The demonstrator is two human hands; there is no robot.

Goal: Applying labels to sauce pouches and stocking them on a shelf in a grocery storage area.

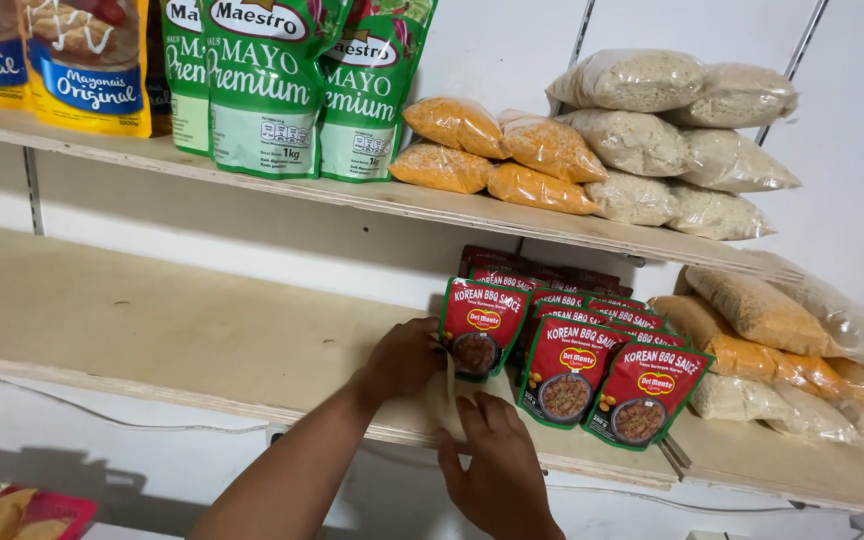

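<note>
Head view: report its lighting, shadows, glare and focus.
Head view: even, soft indoor light; faint shadows under the wooden shelf and behind the left hand; mild sheen on the red sauce pouches and green pouches; right hand and centre sharp, edges slightly stretched by the wide lens.

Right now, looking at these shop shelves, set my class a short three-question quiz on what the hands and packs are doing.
1. True or false: the left hand touches a red sauce pouch.
2. Which shelf holds the green pouches? A upper, B lower.
3. What colour are the crumb bags beside the green pouches?

Key: 1 true. 2 A. 3 orange. The right hand rests at the lower shelf edge; what it grips cannot be told.
</note>
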